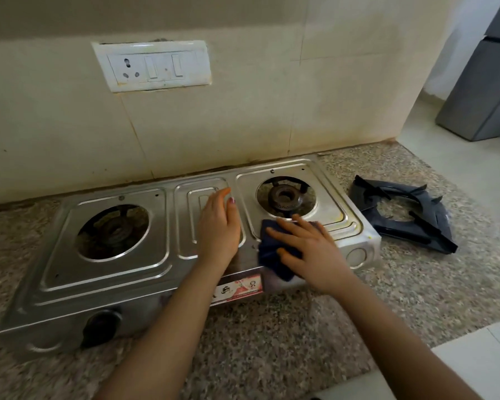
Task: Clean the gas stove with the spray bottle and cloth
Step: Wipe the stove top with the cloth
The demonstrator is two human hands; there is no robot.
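1. Dark-blue cloth is pressed under the flat, spread right hand on the gas stove front edge, just before the right burner; nothing is gripped.
2. Left hand is laid flat on the centre panel.
3. Risk, as judged: the cloth could be snagged on the burner opening; the stove could be slid if unbraced.
4. Stove: ribbed, glossy steel sheet. Cloth: soft, creased. Pan supports: black, pronged, set on the speckled granite counter.
5. Spray bottle: not seen.
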